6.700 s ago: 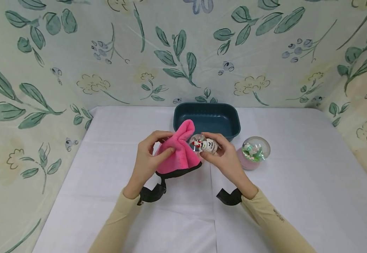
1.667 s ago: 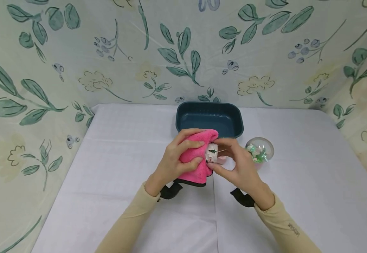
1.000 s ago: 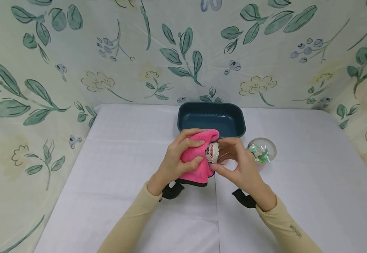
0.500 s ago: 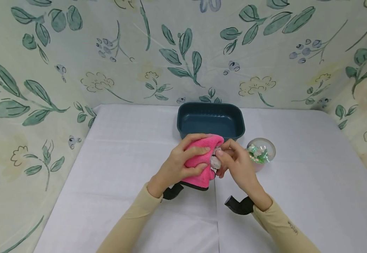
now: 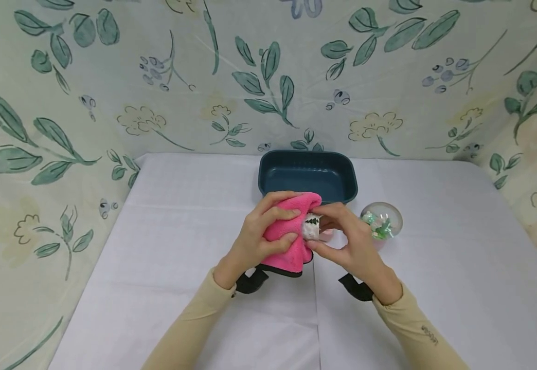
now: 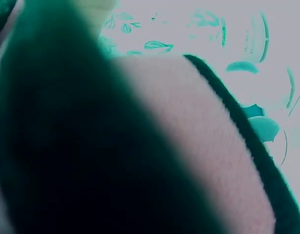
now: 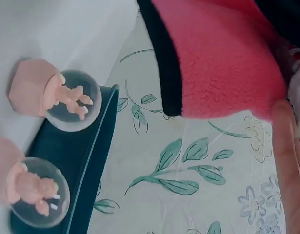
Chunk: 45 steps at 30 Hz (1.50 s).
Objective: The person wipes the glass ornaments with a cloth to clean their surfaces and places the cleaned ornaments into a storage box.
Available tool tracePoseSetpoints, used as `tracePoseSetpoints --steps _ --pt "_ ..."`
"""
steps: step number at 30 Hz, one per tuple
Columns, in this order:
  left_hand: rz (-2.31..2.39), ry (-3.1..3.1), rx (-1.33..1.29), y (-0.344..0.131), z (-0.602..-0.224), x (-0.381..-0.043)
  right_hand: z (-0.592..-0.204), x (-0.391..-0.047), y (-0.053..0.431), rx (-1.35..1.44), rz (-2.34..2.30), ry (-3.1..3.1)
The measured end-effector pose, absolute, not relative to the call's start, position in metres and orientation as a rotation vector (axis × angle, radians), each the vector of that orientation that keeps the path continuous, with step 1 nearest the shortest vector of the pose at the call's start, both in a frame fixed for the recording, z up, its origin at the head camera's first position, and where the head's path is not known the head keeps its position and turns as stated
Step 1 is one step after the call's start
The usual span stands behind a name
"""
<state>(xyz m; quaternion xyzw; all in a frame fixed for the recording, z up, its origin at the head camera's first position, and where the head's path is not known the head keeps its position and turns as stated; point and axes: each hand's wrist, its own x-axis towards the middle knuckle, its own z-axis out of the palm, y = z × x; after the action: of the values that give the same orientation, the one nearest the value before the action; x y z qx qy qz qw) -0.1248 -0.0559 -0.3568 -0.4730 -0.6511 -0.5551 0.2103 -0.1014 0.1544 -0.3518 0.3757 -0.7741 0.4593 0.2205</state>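
In the head view my left hand (image 5: 252, 234) grips a folded pink cloth (image 5: 291, 262) with black edging around one end of a small snow globe (image 5: 311, 227). The glass dome is hidden inside the cloth. Only the white base with a dark green tree print sticks out on the right. My right hand (image 5: 358, 244) pinches that base between thumb and fingers. In the right wrist view, the cloth (image 7: 223, 63) hangs beside my right hand (image 7: 289, 151). The left wrist view is mostly dark blur, with a pale stretch of cloth (image 6: 189, 122).
A dark teal tray (image 5: 307, 177) stands behind my hands. Right of them sits a snow globe with flowers (image 5: 381, 220). In the right wrist view two pink-based snow globes (image 7: 30, 87) appear near the tray. White cloth covers the table (image 5: 194, 205); patterned fabric hangs behind.
Earlier the dome showed beside the cloth; now the cloth wraps it. The base has turned, its lettering giving way to the tree print. My right fingers curled in, then spread around the base again.
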Motion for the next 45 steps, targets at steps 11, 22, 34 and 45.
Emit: tracePoseSetpoints --steps 11,22,34,45 --pt "-1.365 -1.872 -1.404 -0.054 -0.354 -0.121 -0.347 -0.09 0.146 0.531 2.158 -2.218" --pt "-1.55 -1.85 -1.263 -0.06 -0.357 -0.126 -0.348 -0.099 0.155 1.069 1.309 -2.21" --pt "-1.397 -1.849 -1.392 -0.06 -0.354 -0.123 -0.355 -0.097 0.154 0.973 1.706 -2.143" --pt "-1.141 -1.892 -1.334 -0.064 -0.356 -0.123 -0.36 -0.09 0.145 0.532 2.46 -2.034"
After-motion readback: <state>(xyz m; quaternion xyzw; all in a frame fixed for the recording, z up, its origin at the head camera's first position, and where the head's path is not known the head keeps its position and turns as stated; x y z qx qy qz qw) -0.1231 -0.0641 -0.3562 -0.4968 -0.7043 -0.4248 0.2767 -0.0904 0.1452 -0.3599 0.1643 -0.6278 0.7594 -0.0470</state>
